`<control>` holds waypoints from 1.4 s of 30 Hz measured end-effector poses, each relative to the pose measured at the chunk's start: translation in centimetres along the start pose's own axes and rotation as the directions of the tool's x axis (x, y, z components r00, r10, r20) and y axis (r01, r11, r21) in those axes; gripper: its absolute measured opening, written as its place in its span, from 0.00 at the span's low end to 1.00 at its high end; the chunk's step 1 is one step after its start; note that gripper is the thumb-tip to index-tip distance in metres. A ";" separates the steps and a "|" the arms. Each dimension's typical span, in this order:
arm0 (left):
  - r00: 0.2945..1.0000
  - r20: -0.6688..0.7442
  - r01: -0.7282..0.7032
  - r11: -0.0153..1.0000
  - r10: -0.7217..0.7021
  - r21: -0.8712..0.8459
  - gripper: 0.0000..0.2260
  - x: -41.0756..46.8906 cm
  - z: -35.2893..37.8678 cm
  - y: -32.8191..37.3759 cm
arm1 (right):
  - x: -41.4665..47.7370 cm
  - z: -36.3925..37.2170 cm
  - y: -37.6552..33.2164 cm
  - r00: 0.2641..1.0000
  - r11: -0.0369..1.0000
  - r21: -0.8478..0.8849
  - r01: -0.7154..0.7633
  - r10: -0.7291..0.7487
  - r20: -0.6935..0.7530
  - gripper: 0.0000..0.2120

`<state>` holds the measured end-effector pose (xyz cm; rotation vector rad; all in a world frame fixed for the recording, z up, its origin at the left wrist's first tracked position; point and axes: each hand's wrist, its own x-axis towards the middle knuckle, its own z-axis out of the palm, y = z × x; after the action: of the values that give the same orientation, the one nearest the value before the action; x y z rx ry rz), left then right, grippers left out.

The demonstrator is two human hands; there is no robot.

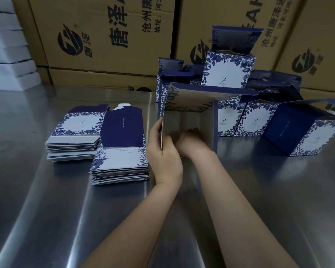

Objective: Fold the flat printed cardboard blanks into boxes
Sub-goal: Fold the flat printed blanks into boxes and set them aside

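Note:
A half-formed blue-and-white printed box (190, 115) stands on the steel table (46, 209), its open side facing me and its lid flap up. My left hand (163, 151) grips the box's left wall edge, thumb inside and fingers outside. My right hand (190, 141) reaches into the box; its fingers are curled low against the inner bottom, and their tips are hard to make out. Two stacks of flat blanks lie to the left: a near stack (120, 167) and a far stack (75, 140).
Several finished boxes (228, 72) stand and are piled behind and to the right; one (302, 132) lies tilted at the right. Large brown shipping cartons (104, 35) wall off the back. White stacked packs (8, 45) are at the far left.

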<state>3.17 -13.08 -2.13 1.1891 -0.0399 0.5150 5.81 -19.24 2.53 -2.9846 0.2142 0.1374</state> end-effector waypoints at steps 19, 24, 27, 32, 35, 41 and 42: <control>0.999 -0.001 -0.034 0.997 0.034 0.072 0.22 0.3 -0.1 -0.1 | 0.8 0.9 -0.8 0.990 0.977 0.197 0.083 -0.103 0.094 0.16; 0.999 0.009 -0.046 0.994 0.045 0.097 0.23 0.3 -0.1 -0.1 | 1.0 0.4 -0.7 0.979 0.979 0.175 0.108 -0.135 0.151 0.17; 0.998 0.014 -0.056 0.993 0.055 0.104 0.23 0.3 -0.1 -0.1 | 1.2 0.5 -0.4 0.986 0.971 0.195 0.140 -0.155 0.063 0.15; 0.996 0.020 -0.090 0.990 0.088 0.112 0.22 0.0 0.0 0.1 | 1.6 0.5 -0.9 0.978 0.946 0.250 0.204 -0.186 -0.093 0.08; 0.996 0.020 -0.089 0.991 0.087 0.095 0.22 0.0 -0.1 0.0 | 1.2 0.7 -1.4 0.985 0.885 0.440 0.155 -0.173 0.001 0.13; 0.994 0.015 -0.110 0.988 0.109 0.110 0.22 0.2 -0.2 -0.2 | 0.7 -0.1 -1.6 0.977 0.828 0.552 0.092 -0.182 0.110 0.20; 0.994 0.017 -0.110 0.987 0.108 0.121 0.22 0.2 -0.2 -0.2 | 0.7 -0.4 -1.7 0.970 0.849 0.516 0.113 -0.207 0.128 0.19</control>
<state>3.43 -12.91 -2.31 1.3141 -0.0842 0.6142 6.76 -17.77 3.05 -2.4311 -0.0243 0.2817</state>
